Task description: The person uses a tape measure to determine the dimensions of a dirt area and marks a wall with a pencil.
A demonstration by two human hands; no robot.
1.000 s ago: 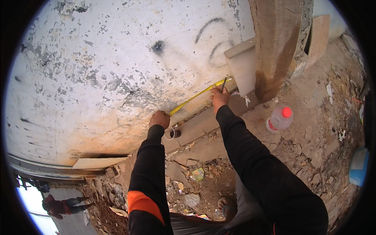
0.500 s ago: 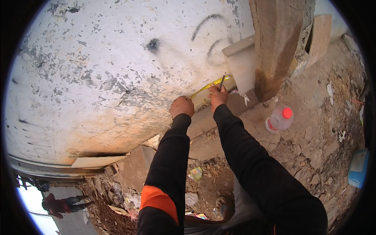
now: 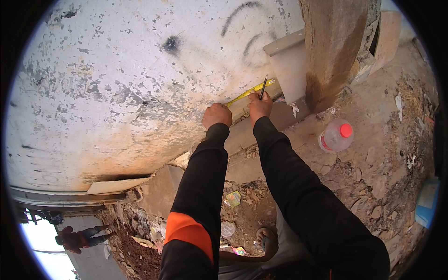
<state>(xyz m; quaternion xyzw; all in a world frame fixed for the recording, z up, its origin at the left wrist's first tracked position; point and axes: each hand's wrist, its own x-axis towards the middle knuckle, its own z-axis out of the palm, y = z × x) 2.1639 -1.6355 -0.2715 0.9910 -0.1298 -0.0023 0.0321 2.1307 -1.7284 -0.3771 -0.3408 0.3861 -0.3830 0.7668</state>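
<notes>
A yellow tape measure blade [image 3: 246, 94] is stretched out low along the peeling white wall [image 3: 140, 70], above a narrow ledge at its foot. Its near end runs into my left hand [image 3: 217, 115], which is closed against the wall; the tape's case is hidden there. My right hand [image 3: 260, 106] is to the right, just below the blade, with a slim dark pencil [image 3: 264, 87] pinched in its fingers and pointing up across the tape. The blade's far end lies beside a smooth upright slab [image 3: 289, 77].
A rough brown post [image 3: 333, 56] rises right of the slab. On the dirt stand a clear bottle with a red cap [image 3: 337, 136] and a blue-white container [image 3: 426, 203]. Litter, including a yellowish wrapper [image 3: 233, 199], lies near my foot. Another person [image 3: 81, 239] is far left.
The view has shifted slightly, and both hands appear a little higher in it. My left hand still meets the tape, and the pencil stays in my right hand.
</notes>
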